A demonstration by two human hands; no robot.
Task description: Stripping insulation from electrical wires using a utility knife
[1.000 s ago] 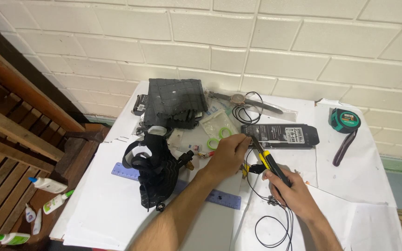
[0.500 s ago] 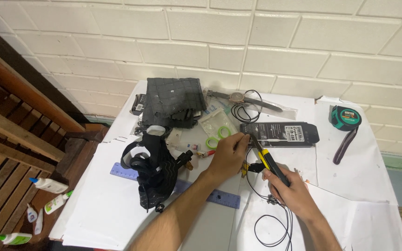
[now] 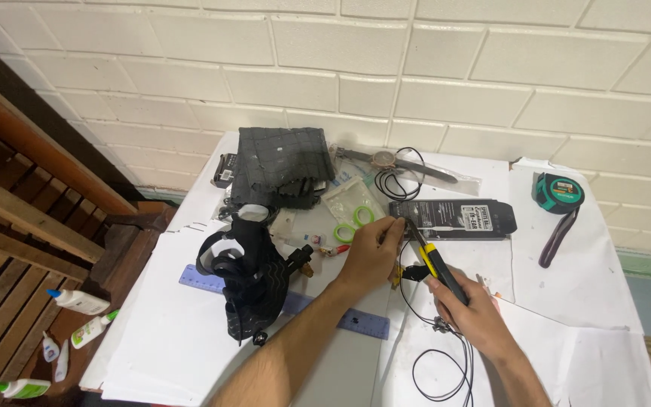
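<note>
- Head view: right hand [image 3: 470, 305] clamped around yellow-handled pliers [image 3: 432, 260]
- left hand [image 3: 371, 249] pinching thin black wire [image 3: 408, 290] at plier tips
- blue ruler [image 3: 356, 322] just beside left forearm

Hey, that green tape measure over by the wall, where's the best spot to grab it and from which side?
Probably grip the tape measure across its round green case, coming straight down from above. It lies flat on the white paper with open space around it, so fingers can close on its rim. Its dark strap trails toward the near edge and would swing if used as the hold.
</note>
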